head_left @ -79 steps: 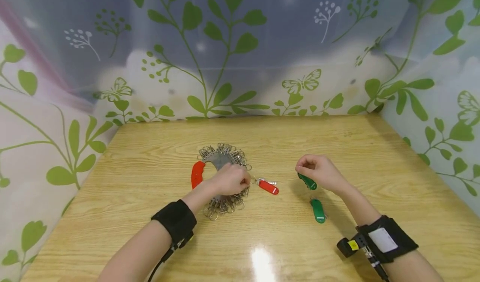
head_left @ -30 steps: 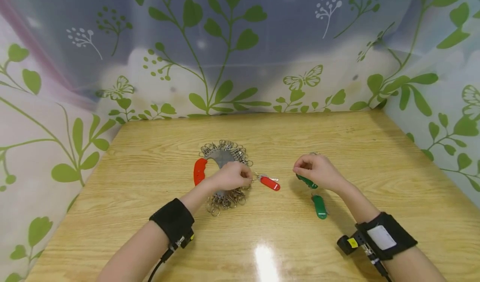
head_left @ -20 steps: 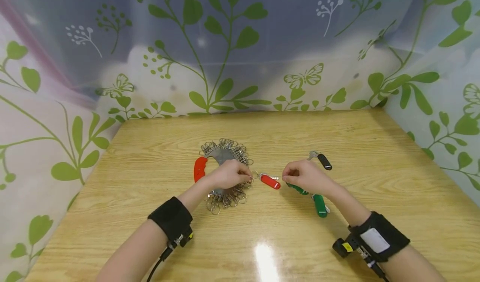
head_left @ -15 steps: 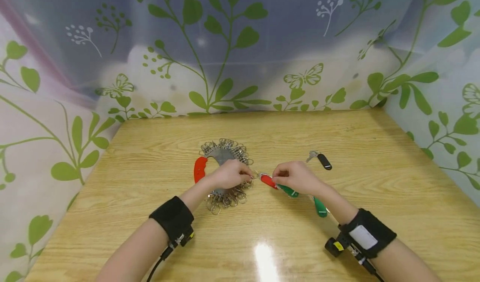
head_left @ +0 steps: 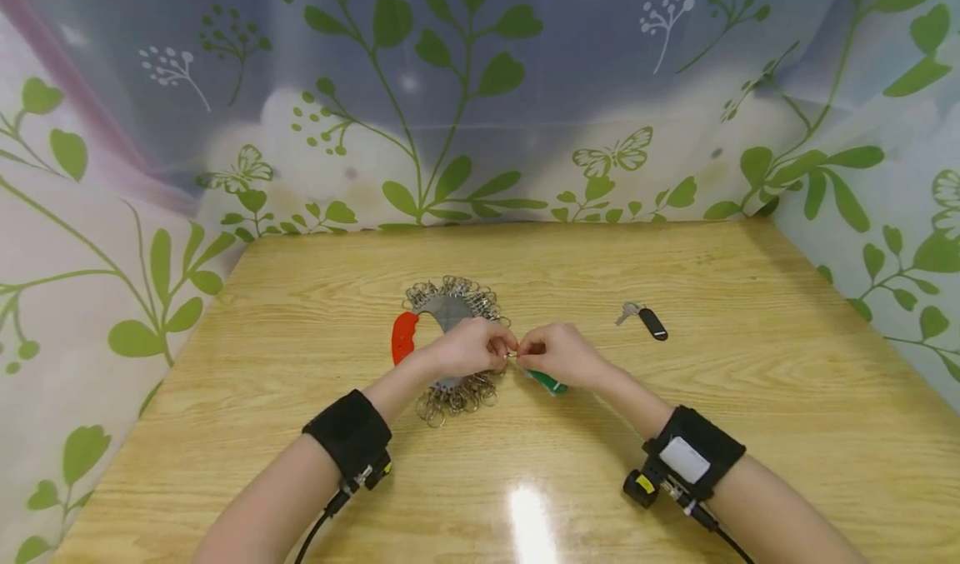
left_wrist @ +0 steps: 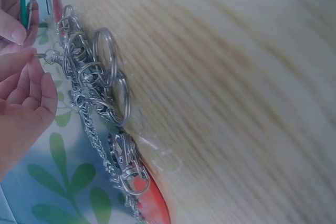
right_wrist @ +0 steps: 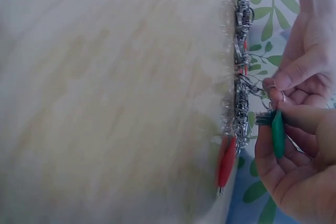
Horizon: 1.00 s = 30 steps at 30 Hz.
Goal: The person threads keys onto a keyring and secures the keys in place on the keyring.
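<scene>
A grey metal key holder with a red handle (head_left: 403,336) lies on the table, its edge lined with metal rings (right_wrist: 241,106). My left hand (head_left: 471,347) pinches one ring at its right edge. My right hand (head_left: 561,354) meets it there and holds a green key tag (right_wrist: 278,135) between thumb and fingers. Beside that tag a grey key (right_wrist: 264,119) sticks out in the right wrist view. A red key tag (right_wrist: 226,163) lies by the rings; in the head view the right hand hides it. The ring between the fingertips is too small to read clearly.
A black key tag (head_left: 653,324) with a silver key (head_left: 626,311) lies farther right on the wooden table (head_left: 322,281). Patterned cloth (head_left: 420,114) rises behind and at both sides. Each wrist wears a black strap (head_left: 349,436) with a camera and cable.
My right hand has moved left with the green tag and reached my left hand, which stays at the ring. The black tag is uncovered; the other green tag has dropped out of sight.
</scene>
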{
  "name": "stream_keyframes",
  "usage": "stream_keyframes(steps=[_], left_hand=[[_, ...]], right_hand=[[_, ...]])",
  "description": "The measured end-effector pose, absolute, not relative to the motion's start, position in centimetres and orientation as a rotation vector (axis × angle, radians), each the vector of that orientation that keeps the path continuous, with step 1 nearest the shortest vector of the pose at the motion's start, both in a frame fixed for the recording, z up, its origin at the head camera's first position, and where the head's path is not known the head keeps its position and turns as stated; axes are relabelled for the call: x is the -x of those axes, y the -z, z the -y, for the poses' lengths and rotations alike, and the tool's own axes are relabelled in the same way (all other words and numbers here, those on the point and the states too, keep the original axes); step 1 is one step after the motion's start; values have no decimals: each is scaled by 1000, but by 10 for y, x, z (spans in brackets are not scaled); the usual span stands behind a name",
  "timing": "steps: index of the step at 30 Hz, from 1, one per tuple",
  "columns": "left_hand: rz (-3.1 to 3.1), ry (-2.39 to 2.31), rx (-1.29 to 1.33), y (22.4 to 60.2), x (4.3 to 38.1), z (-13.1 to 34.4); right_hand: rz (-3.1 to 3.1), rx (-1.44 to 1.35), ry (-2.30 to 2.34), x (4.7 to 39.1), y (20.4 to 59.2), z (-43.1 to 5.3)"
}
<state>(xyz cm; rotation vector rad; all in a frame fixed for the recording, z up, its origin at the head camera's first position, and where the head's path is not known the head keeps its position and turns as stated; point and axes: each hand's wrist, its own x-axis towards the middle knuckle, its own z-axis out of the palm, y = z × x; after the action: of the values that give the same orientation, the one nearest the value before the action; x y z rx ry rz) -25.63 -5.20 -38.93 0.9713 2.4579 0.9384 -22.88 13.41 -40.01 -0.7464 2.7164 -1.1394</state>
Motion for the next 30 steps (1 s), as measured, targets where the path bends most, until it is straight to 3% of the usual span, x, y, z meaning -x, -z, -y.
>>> stream_keyframes(steps=[21,30], left_hand=[[-2636,-771,-1141,386,251,49],[-2601,-971,-1024,390,252,54]], right_hand=[[-2865,879,1098,233,403,-122],[-2864,900,1073,235,405,-118]])
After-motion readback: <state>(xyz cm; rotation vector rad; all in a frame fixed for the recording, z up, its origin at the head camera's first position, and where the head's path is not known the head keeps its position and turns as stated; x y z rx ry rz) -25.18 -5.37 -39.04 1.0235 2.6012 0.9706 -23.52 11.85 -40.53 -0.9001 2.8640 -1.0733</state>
